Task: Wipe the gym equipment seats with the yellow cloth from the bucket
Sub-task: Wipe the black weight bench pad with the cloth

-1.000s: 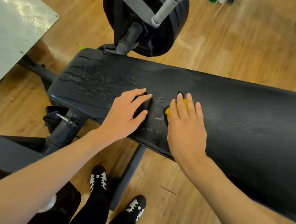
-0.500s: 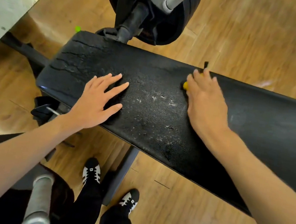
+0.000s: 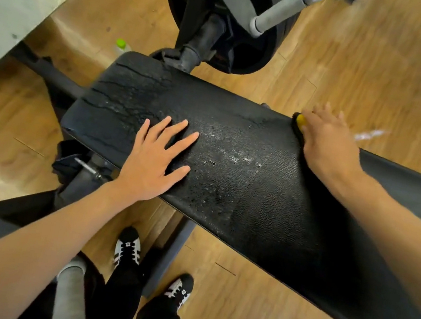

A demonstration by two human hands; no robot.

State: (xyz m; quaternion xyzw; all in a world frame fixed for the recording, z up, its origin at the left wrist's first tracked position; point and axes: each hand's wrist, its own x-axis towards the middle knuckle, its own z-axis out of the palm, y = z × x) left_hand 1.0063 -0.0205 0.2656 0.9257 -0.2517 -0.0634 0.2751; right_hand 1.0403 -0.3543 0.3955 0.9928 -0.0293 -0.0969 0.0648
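My left hand (image 3: 154,161) lies flat on the seat (image 3: 238,205), fingers spread and straight, holding nothing. The seat looks wet there, so I judge that a braced palm could skid. The cracked covering toward 9 o'clock could snag or shed flakes if I drag the wipe across it.

At 2 o'clock from that hand, the yellow cloth (image 3: 301,120) sits right on the seat's far edge under my right hand (image 3: 328,142). Those fingers look fairly straight and press down on it, though the blur hides the thumb. One push further toward 12 o'clock could send the cloth off onto the floor.

Count: two hands, one cloth, one seat, one green-capped bottle (image 3: 121,44), two shoes. No bucket in view.
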